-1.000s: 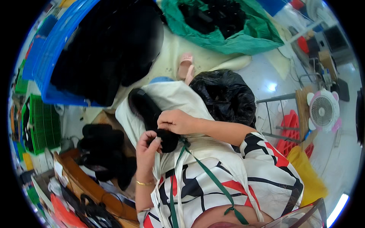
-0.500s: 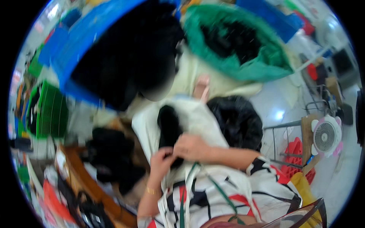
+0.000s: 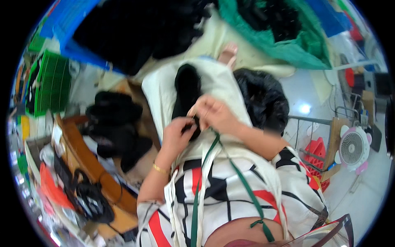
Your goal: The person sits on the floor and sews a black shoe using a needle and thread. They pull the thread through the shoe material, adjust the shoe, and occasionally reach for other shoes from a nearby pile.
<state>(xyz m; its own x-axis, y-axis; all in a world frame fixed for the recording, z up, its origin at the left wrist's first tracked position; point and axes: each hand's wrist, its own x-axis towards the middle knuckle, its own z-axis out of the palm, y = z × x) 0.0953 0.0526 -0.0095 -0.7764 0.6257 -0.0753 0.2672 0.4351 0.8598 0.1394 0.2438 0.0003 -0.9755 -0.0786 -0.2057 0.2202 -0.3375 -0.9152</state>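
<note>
On the white apron (image 3: pixel 224 82) over my lap lies a long black sock-shaped fabric piece (image 3: pixel 188 80), its rounded end pointing away from me. My left hand (image 3: pixel 177 131) is closed at its near end, thumb and fingertips pinched together on the fabric. Just to the right, my right hand (image 3: pixel 216 115) bends over the same end, thumb and forefinger pinched close to the left fingertips. Whether something thin sits between the fingertips is too small to tell. The hands cover part of the near end.
A large blue bag (image 3: pixel 68 39) full of black pieces stands ahead on the left, a green bag (image 3: pixel 314 51) of black pieces ahead on the right. Black pieces (image 3: pixel 113 123) are piled left. A black plastic bag (image 3: pixel 263 99), a fan (image 3: pixel 353 147) and a green basket (image 3: pixel 51 84) stand around.
The whole view has shifted, so bags and lap sit higher in it. My right hand has lifted slightly from the left one, its fingers more raised. The black piece stays on my lap.
</note>
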